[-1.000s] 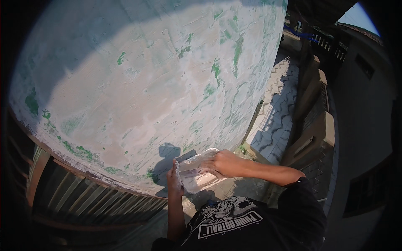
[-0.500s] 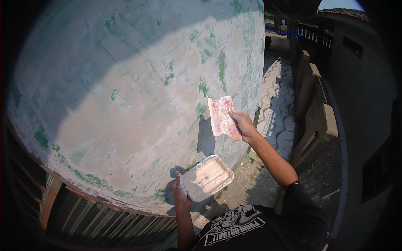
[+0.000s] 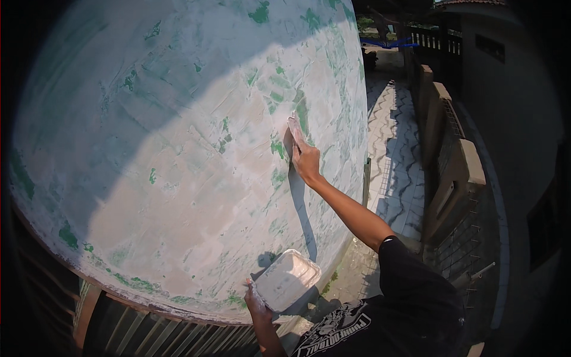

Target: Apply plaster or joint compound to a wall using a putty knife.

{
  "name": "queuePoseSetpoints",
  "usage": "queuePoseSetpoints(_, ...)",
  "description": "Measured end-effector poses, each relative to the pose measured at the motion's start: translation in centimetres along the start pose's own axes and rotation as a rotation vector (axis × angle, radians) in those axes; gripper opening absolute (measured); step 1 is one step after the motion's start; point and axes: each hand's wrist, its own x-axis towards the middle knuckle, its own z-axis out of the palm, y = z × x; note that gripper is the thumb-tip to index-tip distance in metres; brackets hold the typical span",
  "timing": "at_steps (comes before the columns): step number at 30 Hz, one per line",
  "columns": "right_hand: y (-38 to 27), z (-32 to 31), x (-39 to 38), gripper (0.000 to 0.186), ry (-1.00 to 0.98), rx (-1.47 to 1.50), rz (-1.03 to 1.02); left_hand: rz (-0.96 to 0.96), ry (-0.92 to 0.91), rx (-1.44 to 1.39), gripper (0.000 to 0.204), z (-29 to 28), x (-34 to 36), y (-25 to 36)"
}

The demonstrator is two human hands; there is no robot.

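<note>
My right hand (image 3: 307, 163) is closed on a flat, pinkish putty spreader (image 3: 295, 130) smeared with white. The spreader is seen nearly edge-on, its far end at the wall (image 3: 172, 220) beside a green patch. Whether its whole edge touches I cannot tell. White filler lies in uneven strokes over the wall, with green paint showing through in places. Lower down, my left hand (image 3: 258, 302) grips a shallow rectangular plastic tub (image 3: 289, 278) by its near left side. Pale putty coats the inside of the tub, and white smears mark my left fingers.
A sunlit tiled walkway (image 3: 395, 149) with wavy dark lines runs along the right. Beyond it stands a low wall (image 3: 461, 163) with wire mesh. Dark slatted railing (image 3: 160, 336) lies below the wall's lower edge. Shade crosses the wall's upper left.
My right hand has moved up and left to the wall, turning the spreader from face-on to nearly edge-on. In the picture, the tub sits lower and is tilted differently, still in my left hand.
</note>
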Motion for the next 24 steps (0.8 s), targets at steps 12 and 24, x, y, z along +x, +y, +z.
queuePoseSetpoints(12, -0.3, 1.0, 5.1, 0.043, -0.020, 0.073, 0.214, 0.006, -0.001, 0.018, 0.055, 0.6, -0.7, -0.6)
queuePoseSetpoints(24, 2.3, -1.0, 8.8, 0.048, 0.054, 0.318, 0.175, 0.025, 0.021, 0.044, 0.054, 1.8, -1.9, -1.1)
